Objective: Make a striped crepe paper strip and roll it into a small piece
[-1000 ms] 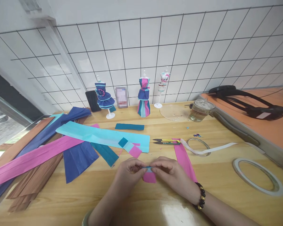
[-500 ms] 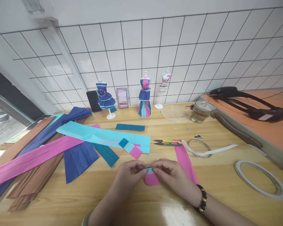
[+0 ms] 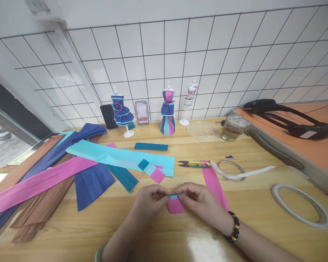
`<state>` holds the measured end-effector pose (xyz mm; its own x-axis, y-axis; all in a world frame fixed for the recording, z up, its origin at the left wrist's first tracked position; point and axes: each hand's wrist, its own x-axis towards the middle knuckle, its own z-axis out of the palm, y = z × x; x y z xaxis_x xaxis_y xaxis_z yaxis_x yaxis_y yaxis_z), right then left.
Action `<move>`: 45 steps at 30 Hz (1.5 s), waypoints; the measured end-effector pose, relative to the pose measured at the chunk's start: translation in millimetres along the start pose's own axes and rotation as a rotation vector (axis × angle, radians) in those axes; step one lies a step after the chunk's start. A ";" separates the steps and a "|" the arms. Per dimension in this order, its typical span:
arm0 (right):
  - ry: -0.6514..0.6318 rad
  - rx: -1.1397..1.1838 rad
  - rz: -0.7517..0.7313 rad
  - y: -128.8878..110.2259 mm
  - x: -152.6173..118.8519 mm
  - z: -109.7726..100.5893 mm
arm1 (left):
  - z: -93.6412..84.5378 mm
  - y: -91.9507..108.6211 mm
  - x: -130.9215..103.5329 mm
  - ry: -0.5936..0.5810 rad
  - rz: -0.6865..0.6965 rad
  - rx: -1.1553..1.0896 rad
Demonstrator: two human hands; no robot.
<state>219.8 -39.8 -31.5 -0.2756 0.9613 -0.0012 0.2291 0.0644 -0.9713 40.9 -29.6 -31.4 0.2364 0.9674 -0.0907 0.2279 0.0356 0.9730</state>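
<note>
A small crepe paper piece [image 3: 176, 206], pink below with light blue and a dark teal upper edge, is pinched at its upper corners. My left hand [image 3: 151, 199] grips the left corner between thumb and fingers. On the right corner, my right hand [image 3: 199, 199] pinches likewise, a beaded bracelet [image 3: 234, 227] on its wrist. Just beyond them lies a similar joined piece [image 3: 151, 170] in teal, light blue and pink. Thread snips [image 3: 194, 164] rest further back, beside a pink paper strip [image 3: 214, 185] that runs behind my right hand.
Crepe strips in brown [image 3: 41, 203], blue [image 3: 93, 185] and light blue [image 3: 120, 158] cover the left side. Small dressed mannequins [image 3: 168, 109] stand along the wall near a phone [image 3: 108, 117]. Tape rolls [image 3: 302, 205] and a glass jar [image 3: 235, 129] are at right.
The teal upper edge of the held piece looks narrower and more folded over, with a paler band beneath. Both hands stay in nearly the same place; the view shifts slightly.
</note>
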 end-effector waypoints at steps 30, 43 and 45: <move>0.009 0.098 0.089 3.6 1.1 -2.8 | -1.9 1.8 -1.3 -0.041 -0.023 -0.083; -0.005 0.090 0.086 2.6 0.4 -6.6 | -2.2 9.7 -1.6 -0.006 -0.048 -0.074; -0.020 0.103 0.082 1.0 -0.1 -7.7 | -2.5 10.7 -1.5 0.000 -0.045 -0.081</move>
<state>227.2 -37.8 -30.6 -0.2788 0.9565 -0.0857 0.1551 -0.0432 -0.9870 40.6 -30.1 -20.3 0.2278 0.9644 -0.1345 0.1614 0.0988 0.9819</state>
